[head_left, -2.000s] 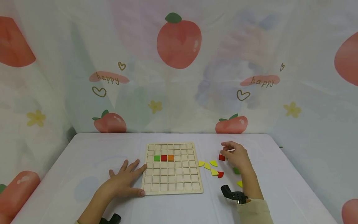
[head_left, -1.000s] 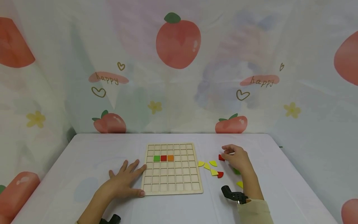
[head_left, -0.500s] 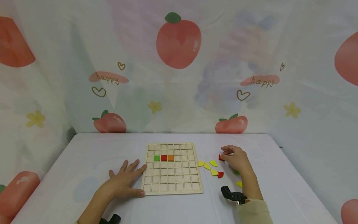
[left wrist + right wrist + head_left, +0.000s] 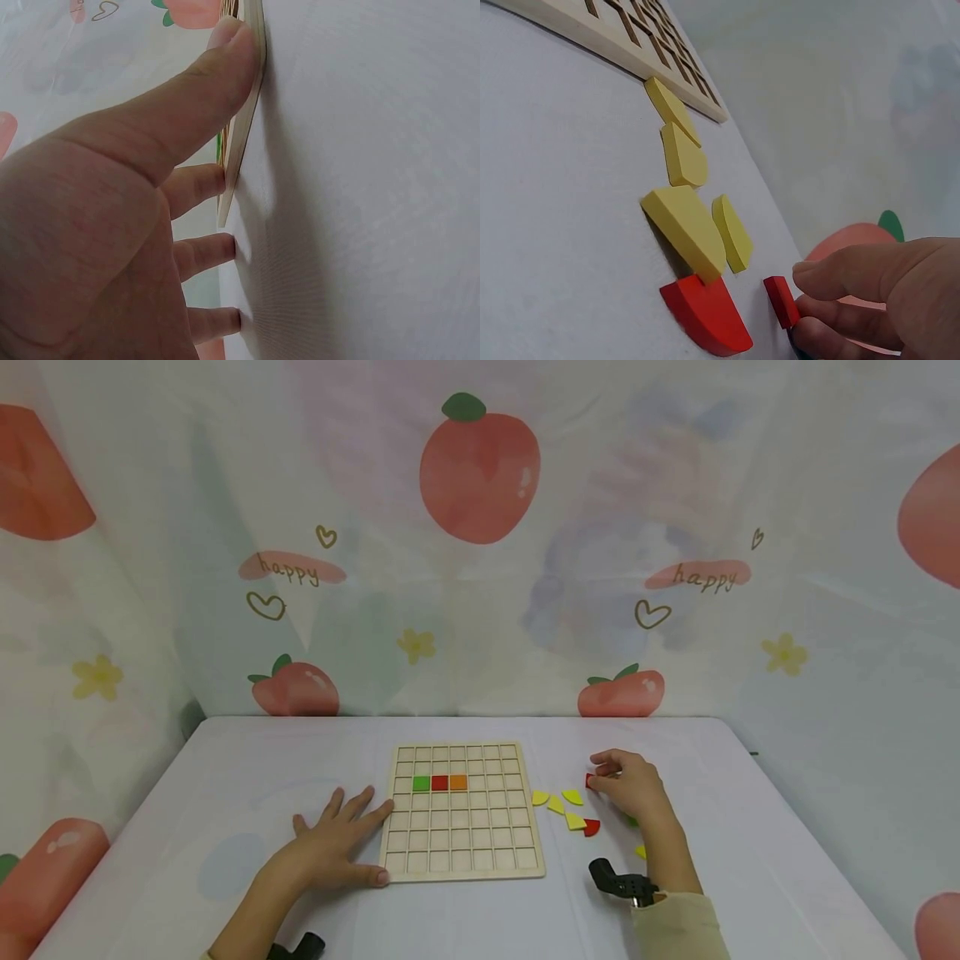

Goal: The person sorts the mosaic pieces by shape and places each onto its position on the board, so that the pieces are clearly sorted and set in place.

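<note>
My left hand (image 4: pixel 333 852) lies spread on the left edge of a wooden grid board (image 4: pixel 461 874). In the left wrist view its thumb (image 4: pixel 238 52) presses the board's rim. A green square tile (image 4: pixel 422 784), a red square tile (image 4: pixel 439 783) and an orange square tile (image 4: pixel 458 783) sit side by side in one row. Right of the board, my right hand (image 4: pixel 633 785) pinches another red square tile (image 4: pixel 781 301) at its edge, low over the table, between thumb and fingertips. Part of that tile is hidden by the fingers.
Several yellow pieces (image 4: pixel 555 805) with curved edges lie between the board and the right hand. A red quarter-round piece (image 4: pixel 709 315) touches one. A green piece (image 4: pixel 632 819) and another yellow piece (image 4: pixel 641 852) show partly behind the right wrist. A patterned cloth (image 4: pixel 480 635) hangs behind the table.
My right hand has come down and slightly left over the red square tile, covering more of it. The left hand and the tiles in the board have stayed put.
</note>
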Motion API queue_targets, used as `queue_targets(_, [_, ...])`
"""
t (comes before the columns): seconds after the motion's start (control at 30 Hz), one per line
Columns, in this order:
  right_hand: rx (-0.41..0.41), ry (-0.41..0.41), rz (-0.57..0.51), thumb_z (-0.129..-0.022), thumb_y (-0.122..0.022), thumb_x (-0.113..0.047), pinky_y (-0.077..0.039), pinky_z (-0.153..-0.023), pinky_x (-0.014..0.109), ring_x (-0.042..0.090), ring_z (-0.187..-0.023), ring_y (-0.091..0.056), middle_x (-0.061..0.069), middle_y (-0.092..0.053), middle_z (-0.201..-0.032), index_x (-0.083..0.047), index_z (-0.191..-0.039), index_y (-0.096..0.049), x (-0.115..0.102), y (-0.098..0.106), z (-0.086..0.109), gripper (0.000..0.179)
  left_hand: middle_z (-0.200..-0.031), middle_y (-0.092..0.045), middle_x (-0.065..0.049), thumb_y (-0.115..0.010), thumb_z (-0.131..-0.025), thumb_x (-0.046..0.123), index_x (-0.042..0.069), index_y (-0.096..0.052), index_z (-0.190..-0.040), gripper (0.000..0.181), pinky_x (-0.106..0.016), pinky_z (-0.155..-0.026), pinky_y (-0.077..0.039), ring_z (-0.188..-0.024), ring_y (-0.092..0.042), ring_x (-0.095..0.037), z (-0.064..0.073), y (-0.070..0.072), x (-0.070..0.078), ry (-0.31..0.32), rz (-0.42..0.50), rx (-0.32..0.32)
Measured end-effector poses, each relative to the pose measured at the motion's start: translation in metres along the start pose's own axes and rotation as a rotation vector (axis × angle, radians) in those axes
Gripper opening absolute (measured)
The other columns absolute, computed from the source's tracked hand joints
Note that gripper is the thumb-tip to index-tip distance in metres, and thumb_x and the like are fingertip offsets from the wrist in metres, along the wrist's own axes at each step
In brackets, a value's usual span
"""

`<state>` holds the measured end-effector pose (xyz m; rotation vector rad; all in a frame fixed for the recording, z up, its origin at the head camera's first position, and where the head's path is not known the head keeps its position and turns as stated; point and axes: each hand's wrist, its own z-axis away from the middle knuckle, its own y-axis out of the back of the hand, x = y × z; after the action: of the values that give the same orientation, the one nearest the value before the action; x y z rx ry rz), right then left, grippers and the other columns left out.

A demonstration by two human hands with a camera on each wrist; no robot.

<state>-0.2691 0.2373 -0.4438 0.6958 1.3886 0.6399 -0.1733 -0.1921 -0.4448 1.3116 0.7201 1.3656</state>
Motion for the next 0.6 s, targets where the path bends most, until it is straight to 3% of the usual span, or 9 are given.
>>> queue_targets(0.23, [0.011,0.001,0.032,-0.089,-0.072,-0.015,-0.053,-0.086,0.047,0.031,-0.103,-0.064,0.013,-0.07,-0.111,-0.007,-0.124,-0.067,0.0005,-0.0025,-0.0014,0.036,-0.165,-0.025,-0.01,-0.079,-0.066,0.067,0.031,-0.039,-0.154,0.103,-0.092,-0.09,-0.006,-0.148,-0.01,-0.054,0.0011,0.0008,-0.0002,-0.011,0.01,0.006])
queue_targets(0.6, [0.013,-0.013,0.035,-0.087,-0.073,-0.009,-0.056,-0.08,0.042,0.027,-0.095,-0.061,0.012,-0.069,-0.108,-0.007,-0.122,-0.068,0.0,-0.0049,-0.0002,0.035,-0.165,-0.025,-0.01,-0.079,-0.066,0.067,0.031,-0.039,-0.154,0.103,-0.092,-0.09,-0.005,-0.148,-0.01,-0.054,0.0007,-0.0002,-0.0005,-0.007,0.008,0.004])
